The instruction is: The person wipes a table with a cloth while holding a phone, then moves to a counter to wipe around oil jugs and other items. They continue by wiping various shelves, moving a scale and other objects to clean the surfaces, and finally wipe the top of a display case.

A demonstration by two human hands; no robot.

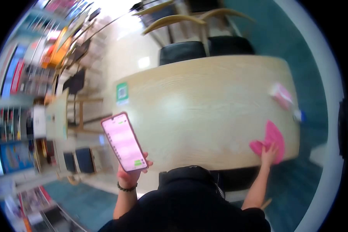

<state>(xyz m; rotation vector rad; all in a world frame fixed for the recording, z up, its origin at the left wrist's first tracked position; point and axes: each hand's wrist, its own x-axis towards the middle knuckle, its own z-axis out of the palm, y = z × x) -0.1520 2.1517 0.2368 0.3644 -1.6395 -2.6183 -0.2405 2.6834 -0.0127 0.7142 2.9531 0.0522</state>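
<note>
Near the right end of the pale wood-grain worktop's [205, 104] near edge, a crumpled pink cloth [272, 141] is pressed flat under the right hand [269, 154], fingers spread wide on it, nothing pinched. Off the near left corner, a slim red-cased smartphone [124, 142] is gripped round its lower half by the left hand [129, 172]. Cloth looks soft, light and floppy, probably best bunched at the middle; the phone's stiff and slick.

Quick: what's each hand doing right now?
Left hand: closed around a red-cased smartphone, screen lit.
Right hand: open, fingers spread on a crumpled pink cloth.
</note>
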